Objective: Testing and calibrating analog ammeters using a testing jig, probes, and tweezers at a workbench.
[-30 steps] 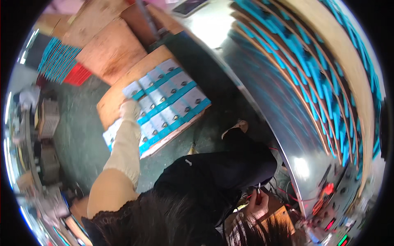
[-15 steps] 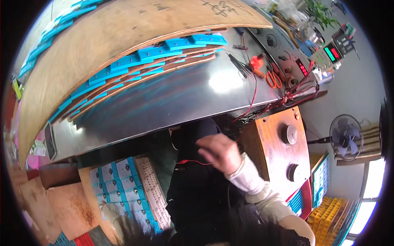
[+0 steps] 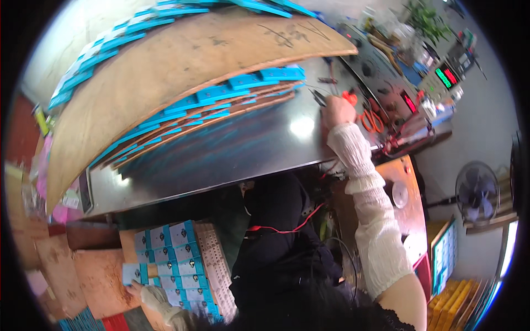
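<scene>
My left hand (image 3: 136,288), at the lower left, grips a blue-and-white block (image 3: 134,272) at the edge of rows of similar blocks (image 3: 180,234) with small metal parts, lying on a wooden board. My right hand (image 3: 338,112) is on the steel bench (image 3: 232,157), fingers curled beside black pointed tools (image 3: 319,97) and a small red object (image 3: 349,96); what it grasps is hidden. A red lead (image 3: 281,230) lies across the dark clothing on my lap.
Stacked plywood boards (image 3: 199,60) with blue blocks fill the bench's back left. Orange scissors (image 3: 371,121), meters (image 3: 445,74) and cables sit on the right. A wooden box with knobs (image 3: 408,204) stands below, beside a fan (image 3: 477,190) and yellow trays (image 3: 450,300).
My view has swung from the floor boards to the bench. My right hand has moved from my lap up onto the bench, leaving the red-handled item. My left hand now grips a block.
</scene>
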`<control>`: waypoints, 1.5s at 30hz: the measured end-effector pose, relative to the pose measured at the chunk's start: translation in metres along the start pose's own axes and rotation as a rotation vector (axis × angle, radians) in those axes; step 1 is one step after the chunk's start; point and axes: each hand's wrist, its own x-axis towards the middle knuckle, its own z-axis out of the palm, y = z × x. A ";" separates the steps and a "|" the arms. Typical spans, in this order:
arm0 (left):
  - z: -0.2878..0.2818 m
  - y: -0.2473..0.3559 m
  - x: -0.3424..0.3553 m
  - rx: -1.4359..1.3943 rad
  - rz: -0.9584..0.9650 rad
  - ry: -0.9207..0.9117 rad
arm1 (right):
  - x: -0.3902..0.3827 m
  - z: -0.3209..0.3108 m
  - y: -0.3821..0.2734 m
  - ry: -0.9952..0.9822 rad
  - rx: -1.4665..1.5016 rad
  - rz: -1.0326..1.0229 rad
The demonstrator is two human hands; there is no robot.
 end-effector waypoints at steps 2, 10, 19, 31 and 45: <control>-0.006 0.030 -0.012 -0.045 0.085 0.026 | 0.013 0.002 0.005 -0.118 -0.045 0.067; -0.007 0.299 -0.219 -0.981 0.399 -0.374 | 0.053 0.012 0.030 -0.182 0.100 -0.264; 0.026 0.493 -0.282 -1.297 0.538 -0.799 | 0.021 0.005 0.026 -0.160 0.014 -0.245; 0.089 0.538 -0.327 -1.287 0.727 -0.939 | -0.056 -0.037 0.015 0.464 0.404 -0.954; 0.093 0.531 -0.326 -1.391 0.633 -1.052 | -0.104 -0.093 -0.004 0.681 0.734 -0.847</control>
